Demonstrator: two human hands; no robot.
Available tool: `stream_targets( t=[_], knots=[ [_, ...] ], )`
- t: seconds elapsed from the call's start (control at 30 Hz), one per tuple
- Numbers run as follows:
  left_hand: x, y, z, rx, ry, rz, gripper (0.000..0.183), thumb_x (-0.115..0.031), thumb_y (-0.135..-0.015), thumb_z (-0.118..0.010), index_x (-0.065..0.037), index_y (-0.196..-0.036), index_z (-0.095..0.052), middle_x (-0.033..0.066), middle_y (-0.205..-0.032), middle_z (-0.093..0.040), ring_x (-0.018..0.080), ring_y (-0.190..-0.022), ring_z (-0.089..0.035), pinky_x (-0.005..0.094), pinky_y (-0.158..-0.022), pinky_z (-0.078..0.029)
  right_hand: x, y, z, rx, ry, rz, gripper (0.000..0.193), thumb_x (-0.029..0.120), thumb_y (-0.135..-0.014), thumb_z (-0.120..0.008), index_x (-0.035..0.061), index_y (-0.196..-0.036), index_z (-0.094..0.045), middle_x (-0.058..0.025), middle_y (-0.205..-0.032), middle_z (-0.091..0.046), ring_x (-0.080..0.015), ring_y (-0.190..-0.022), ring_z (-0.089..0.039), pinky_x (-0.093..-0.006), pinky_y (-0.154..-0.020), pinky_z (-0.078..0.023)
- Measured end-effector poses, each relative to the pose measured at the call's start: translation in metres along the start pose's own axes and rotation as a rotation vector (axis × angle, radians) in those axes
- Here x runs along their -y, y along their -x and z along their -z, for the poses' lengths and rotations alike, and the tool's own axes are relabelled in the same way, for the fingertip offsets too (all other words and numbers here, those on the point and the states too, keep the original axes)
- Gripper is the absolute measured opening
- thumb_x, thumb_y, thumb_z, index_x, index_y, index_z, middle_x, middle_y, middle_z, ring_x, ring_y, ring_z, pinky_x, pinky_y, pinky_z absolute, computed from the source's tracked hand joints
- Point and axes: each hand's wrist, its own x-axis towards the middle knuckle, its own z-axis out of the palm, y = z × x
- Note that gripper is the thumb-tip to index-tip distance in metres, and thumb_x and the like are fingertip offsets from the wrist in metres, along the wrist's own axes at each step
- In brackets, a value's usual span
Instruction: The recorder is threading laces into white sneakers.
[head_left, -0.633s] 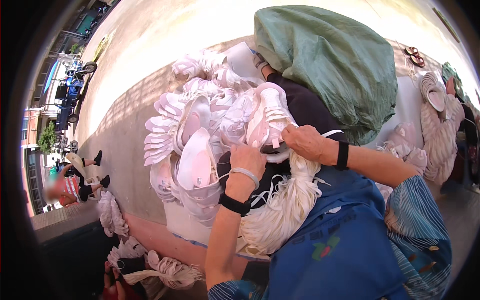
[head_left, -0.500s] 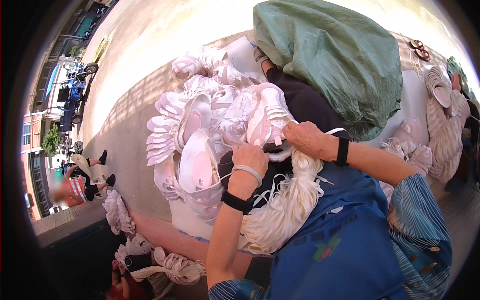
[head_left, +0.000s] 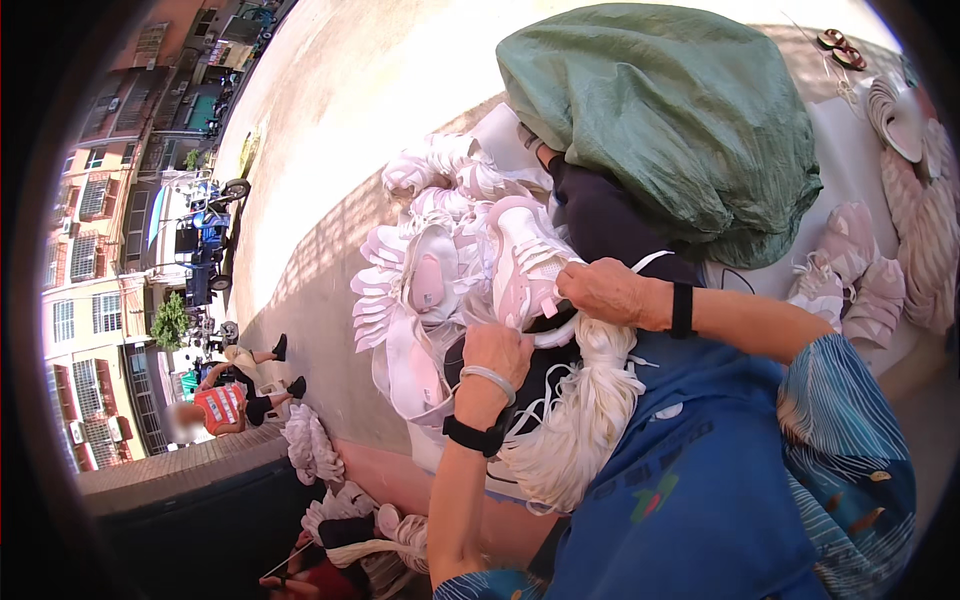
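Because the shoe [head_left: 525, 248] rests against the shoe pile [head_left: 432, 265] just ahead of the left hand [head_left: 497, 362], a slip there could tip it; whether those curled fingers grip its edge, I cannot tell. The right hand [head_left: 614, 292] pinches its opening, and loose laces [head_left: 578, 430] just below could snag.

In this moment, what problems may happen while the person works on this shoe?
The strands of the white lace bundle hang loose close to the black wristband behind the left hand, so they might snag or tangle.

The shoe heap looks loosely stacked beside the pink-and-white shoe; a bump from the left hand might make pieces slide.
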Motion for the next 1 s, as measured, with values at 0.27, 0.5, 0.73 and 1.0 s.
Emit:
stream_targets(
  t=[0.27,0.5,0.73,1.0],
  knots=[
    [-0.006,-0.008,-0.015,-0.074,-0.023,-0.044,0.035,-0.033,-0.087,-0.051,-0.007,-0.074,-0.071,0.0136,-0.076,-0.067,0.0291,-0.080,-0.064,0.0428,-0.084,-0.041,-0.002,-0.008,0.010,-0.010,0.125,0.042,0.015,0.008,-0.078,-0.056,-0.0031,-0.087,-0.060,-0.0169,-0.083,-0.061,-0.0295,-0.070,-0.065,-0.0365,-0.058,-0.054],
    [-0.001,-0.051,-0.034,-0.158,-0.041,-0.106,0.033,-0.029,-0.089,-0.049,-0.008,-0.074,-0.069,0.0108,-0.077,-0.066,0.0275,-0.081,-0.062,0.0447,-0.080,-0.039,-0.034,-0.038,0.004,0.030,0.181,0.023,0.014,0.010,-0.079,-0.056,-0.0022,-0.081,-0.062,-0.0160,-0.079,-0.063,-0.0283,-0.072,-0.067,-0.0359,-0.059,-0.055],
    [0.002,-0.072,-0.022,-0.318,0.185,-0.167,0.033,-0.026,-0.086,-0.057,-0.003,-0.065,-0.066,0.0138,-0.075,-0.063,0.0326,-0.077,-0.059,0.0443,-0.077,-0.042,-0.061,-0.045,0.005,0.103,0.131,0.003,0.011,0.005,-0.077,-0.057,-0.0015,-0.086,-0.055,-0.0140,-0.081,-0.058,-0.0303,-0.068,-0.064,-0.0381,-0.059,-0.053],
    [0.026,-0.092,0.017,-0.254,0.512,0.066,0.022,-0.021,-0.075,-0.072,-0.003,-0.077,-0.060,0.0151,-0.076,-0.060,0.0359,-0.071,-0.060,0.0437,-0.064,-0.047,-0.081,-0.061,0.005,0.105,0.061,0.043,0.013,0.004,-0.074,-0.059,-0.0016,-0.086,-0.055,-0.0148,-0.081,-0.057,-0.0296,-0.069,-0.064,-0.0366,-0.059,-0.053]
  ],
)
